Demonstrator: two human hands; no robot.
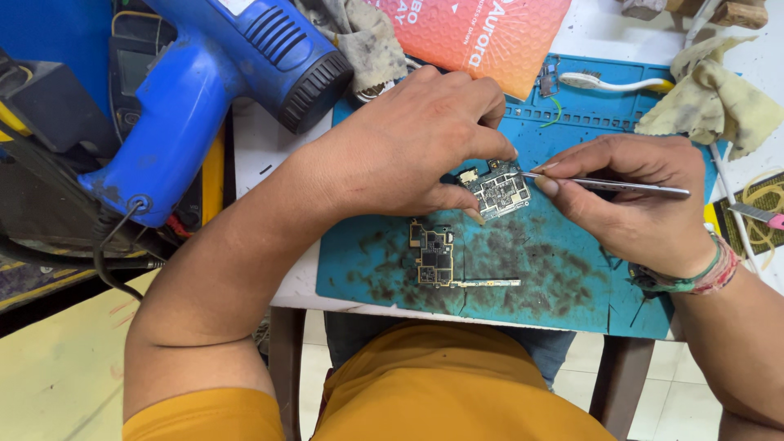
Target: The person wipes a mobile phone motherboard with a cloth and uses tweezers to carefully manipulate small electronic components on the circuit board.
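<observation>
My right hand (637,196) pinches the tweezers (608,186) shut, their long axis running leftward, tip touching the circuit board (498,188) just left of my fingertips. My left hand (416,143) pins that board's edge on the blue mat (555,269). 1 second board (433,255) lies nearer me.

I see a white worktable (253,151) carrying a stained blue rubber mat (555,278) under my fingers, a blue plastic heat gun (212,90) left of them, a yellowish crumpled cloth (719,102) to their right.
</observation>
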